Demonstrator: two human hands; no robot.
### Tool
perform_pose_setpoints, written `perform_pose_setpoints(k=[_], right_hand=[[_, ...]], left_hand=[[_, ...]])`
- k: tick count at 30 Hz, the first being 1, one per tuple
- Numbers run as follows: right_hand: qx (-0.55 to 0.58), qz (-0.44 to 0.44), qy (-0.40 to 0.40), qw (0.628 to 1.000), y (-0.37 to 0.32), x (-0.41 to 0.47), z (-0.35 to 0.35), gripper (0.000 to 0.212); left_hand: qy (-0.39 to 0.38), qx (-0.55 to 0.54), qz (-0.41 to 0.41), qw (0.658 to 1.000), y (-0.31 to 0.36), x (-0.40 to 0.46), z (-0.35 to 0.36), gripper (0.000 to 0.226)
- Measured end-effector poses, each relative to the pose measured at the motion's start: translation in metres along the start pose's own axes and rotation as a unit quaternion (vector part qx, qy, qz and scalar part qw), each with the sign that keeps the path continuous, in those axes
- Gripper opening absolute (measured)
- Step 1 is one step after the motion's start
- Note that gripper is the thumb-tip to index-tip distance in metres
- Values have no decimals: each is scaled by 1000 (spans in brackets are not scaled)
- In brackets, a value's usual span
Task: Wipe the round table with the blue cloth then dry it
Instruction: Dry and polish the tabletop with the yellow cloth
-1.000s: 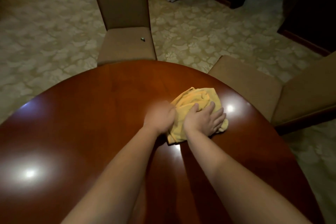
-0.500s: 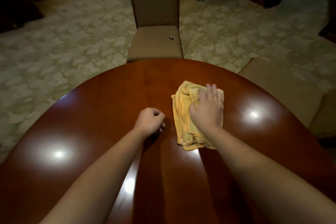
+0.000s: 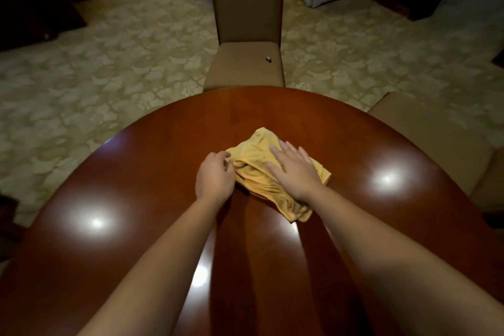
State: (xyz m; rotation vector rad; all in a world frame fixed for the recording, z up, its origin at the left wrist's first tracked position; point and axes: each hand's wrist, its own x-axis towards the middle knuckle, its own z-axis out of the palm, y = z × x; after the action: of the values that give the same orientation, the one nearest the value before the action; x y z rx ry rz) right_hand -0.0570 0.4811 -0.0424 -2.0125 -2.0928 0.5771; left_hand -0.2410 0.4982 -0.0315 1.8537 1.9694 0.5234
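Yellow towel lies mid-table under our flat right hand; our left hand pinches its left edge (nearer).

A rumpled yellow cloth lies near the middle of the round, glossy reddish-brown table, with the right hand laid flat on it, fingers straight and spread toward the far side. The left hand sits just left of the cloth with fingers curled, its fingertips at the cloth's bunched left edge; whether they pinch the fabric cannot be told. A tan upholstered chair stands at the table's far edge with a small dark object on its seat, a second tan chair stands at the right, and pale patterned carpet covers the floor.
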Motion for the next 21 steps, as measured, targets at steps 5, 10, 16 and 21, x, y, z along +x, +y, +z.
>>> perform_pose_setpoints(k=[5,10,16,21], right_hand=[[33,266,152,951,-30,-22,28,55],[-56,151,66,985,-27,-3,26,60],[-103,0,-17,995,-43,-8,30,60],[-118,-44,-43,991,-49,-23,33,58]], left_hand=[[-143,138,163,966,8,1,8,51],[-126,163,158,966,-4,9,-9,44],[-59,194,181,962,-18,9,-16,38],[-121,169,190,959,-52,-18,-12,57]])
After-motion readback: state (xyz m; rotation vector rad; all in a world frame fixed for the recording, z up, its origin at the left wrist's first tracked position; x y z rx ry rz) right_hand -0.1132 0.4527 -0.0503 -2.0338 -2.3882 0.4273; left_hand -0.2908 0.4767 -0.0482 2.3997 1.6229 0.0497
